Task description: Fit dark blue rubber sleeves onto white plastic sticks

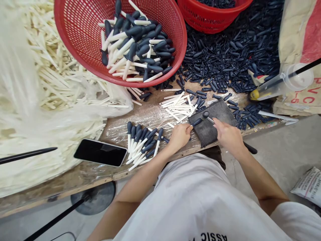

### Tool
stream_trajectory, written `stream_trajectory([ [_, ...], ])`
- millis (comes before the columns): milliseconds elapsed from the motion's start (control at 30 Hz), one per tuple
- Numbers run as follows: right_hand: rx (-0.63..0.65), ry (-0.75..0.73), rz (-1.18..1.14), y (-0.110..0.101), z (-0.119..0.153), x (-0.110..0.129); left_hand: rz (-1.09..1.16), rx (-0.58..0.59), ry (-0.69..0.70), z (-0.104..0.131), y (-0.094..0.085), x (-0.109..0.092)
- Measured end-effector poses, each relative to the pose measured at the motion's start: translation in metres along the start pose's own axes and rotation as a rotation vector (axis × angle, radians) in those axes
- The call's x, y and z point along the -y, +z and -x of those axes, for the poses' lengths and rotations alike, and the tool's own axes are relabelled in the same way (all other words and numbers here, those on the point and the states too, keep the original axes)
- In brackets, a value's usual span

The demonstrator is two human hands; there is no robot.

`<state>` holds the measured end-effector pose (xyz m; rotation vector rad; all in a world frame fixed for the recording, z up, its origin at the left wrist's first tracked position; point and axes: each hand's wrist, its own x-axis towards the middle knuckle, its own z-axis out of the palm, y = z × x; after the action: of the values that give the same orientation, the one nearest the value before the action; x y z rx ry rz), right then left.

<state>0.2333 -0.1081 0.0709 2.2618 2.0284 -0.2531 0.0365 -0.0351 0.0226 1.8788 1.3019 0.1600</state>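
Note:
My left hand (pixel 180 135) is closed at the edge of a dark pad (pixel 223 115), pinching a dark blue plastic handle (pixel 197 122) that lies on it. Whether a white strip is fitted in that handle is hidden by my fingers. In my right hand (pixel 228 135) is a small hammer with a rounded dark head (pixel 205 114), a thin metal shaft and a black grip end (pixel 250 148) sticking out below. The hammer head sits right by the far end of the handle; I cannot tell if they touch. Loose white strips (pixel 179 108) lie just beyond my left hand.
Finished-looking white pieces with dark handles (pixel 141 142) lie left of my hand, beside a phone (pixel 100 153). A red basket (pixel 59 40) holds more. Dark handles (pixel 215 60) are heaped behind, white strips (pixel 62 80) at left. A clear plastic container (pixel 276 83) stands right.

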Motion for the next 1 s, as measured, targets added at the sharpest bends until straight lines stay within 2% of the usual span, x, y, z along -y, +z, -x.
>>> stream_trajectory([
  [100, -0.074, 0.054, -0.01, 0.009, -0.011, -0.013, -0.035, -0.016, 0.057, 0.003, 0.003, 0.002],
  [167, -0.158, 0.099, -0.005, 0.016, -0.02, -0.017, -0.045, -0.074, 0.098, 0.01, 0.002, 0.009],
  [233, -0.233, 0.083, 0.007, 0.022, -0.029, -0.012, -0.048, -0.155, 0.121, 0.022, -0.005, 0.021],
  [300, -0.288, -0.002, -0.006, 0.027, -0.037, 0.003, -0.062, -0.218, 0.124, 0.039, -0.022, 0.038],
  [367, -0.284, -0.147, -0.043, 0.03, -0.045, 0.028, -0.103, -0.254, 0.101, 0.059, -0.046, 0.059],
  [467, -0.178, -0.353, -0.067, 0.035, -0.061, 0.071, -0.238, -0.262, 0.026, 0.082, -0.08, 0.083],
  [567, -0.085, -0.378, -0.042, 0.04, -0.078, 0.104, -0.234, -0.403, -0.023, 0.088, -0.092, 0.087],
  [667, -0.078, -0.345, -0.073, 0.038, -0.081, 0.12, 0.125, -0.523, -0.091, 0.074, -0.079, 0.074],
  [767, -0.15, -0.381, -0.171, 0.031, -0.063, 0.124, 0.731, -0.492, -0.253, 0.048, -0.056, 0.057],
  [833, -0.177, -0.431, -0.211, 0.026, -0.049, 0.124, 1.065, -0.468, -0.288, 0.033, -0.045, 0.048],
  [900, -0.158, -0.491, -0.255, 0.022, -0.042, 0.123, 1.255, -0.471, -0.288, 0.024, -0.04, 0.044],
  [1000, -0.106, -0.535, -0.323, 0.022, -0.057, 0.12, 1.343, -0.523, -0.282, 0.02, -0.042, 0.043],
])
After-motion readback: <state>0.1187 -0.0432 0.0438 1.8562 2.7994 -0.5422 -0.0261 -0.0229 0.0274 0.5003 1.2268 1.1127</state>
